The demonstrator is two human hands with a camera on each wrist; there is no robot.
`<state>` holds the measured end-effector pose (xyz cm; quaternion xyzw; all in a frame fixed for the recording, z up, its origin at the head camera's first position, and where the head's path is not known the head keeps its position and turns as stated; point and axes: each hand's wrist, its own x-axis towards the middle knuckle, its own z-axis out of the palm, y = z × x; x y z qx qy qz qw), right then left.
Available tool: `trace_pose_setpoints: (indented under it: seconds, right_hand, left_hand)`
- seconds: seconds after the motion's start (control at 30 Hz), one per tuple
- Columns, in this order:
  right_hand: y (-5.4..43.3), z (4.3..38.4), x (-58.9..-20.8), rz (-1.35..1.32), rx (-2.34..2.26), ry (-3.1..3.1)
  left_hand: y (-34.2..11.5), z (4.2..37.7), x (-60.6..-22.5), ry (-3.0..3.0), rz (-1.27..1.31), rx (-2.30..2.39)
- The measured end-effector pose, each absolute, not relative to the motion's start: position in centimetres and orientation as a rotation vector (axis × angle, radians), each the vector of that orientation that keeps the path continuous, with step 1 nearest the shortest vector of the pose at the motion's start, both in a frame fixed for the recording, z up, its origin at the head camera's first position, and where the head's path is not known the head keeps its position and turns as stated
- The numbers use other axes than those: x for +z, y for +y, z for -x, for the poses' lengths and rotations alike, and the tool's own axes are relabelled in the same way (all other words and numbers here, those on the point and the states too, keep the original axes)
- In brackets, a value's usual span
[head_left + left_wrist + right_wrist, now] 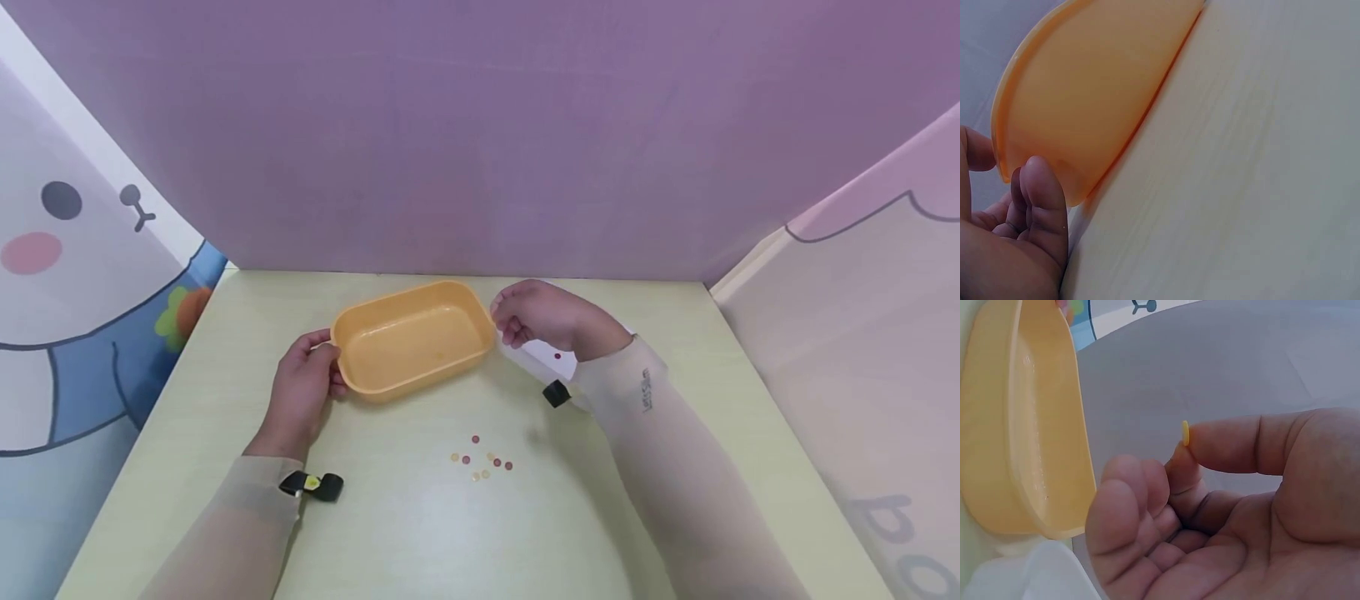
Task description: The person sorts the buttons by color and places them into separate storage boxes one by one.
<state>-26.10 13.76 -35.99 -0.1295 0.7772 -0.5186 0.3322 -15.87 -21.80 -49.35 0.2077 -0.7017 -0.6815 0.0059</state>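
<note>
My left hand (300, 390) grips the left end of an orange-yellow plastic tub (420, 383), with the thumb on one side of its rim and the fingers on the other. In the right wrist view my right hand (1229, 519) pinches a small yellow disc (1185, 433) between thumb and forefinger, the other fingers curled. This hand is by the tub's right end, close over a white container (534, 363) that it partly hides. A small red disc (557, 356) shows in the white container. Inside the tub no discs are visible.
Several small red discs (497, 462) and pale yellow discs (454, 457) lie loose on the light table (390, 533), in front of the tub. A purple panel (480, 150) rises along the table's back edge, with printed panels on both sides.
</note>
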Motion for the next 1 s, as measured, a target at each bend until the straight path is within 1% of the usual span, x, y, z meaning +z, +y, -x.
trace_pose_setpoints:
  seconds: [0.3, 0.67, 1.0]
  right_hand:
    - [12.1, 27.9, -35.8, 0.301, -1.375, 2.014]
    - [8.3, 29.5, -36.4, 0.186, -1.311, 2.03]
    - [7.8, 30.1, -36.9, 0.16, -1.242, 2.052]
  left_hand:
    - [-22.0, 15.9, -49.3, -2.198, -0.66, -2.132]
    - [-21.9, 15.7, -49.1, -2.172, -0.672, -2.142]
    - [-21.4, 16.4, -49.6, -2.161, -0.648, -2.146]
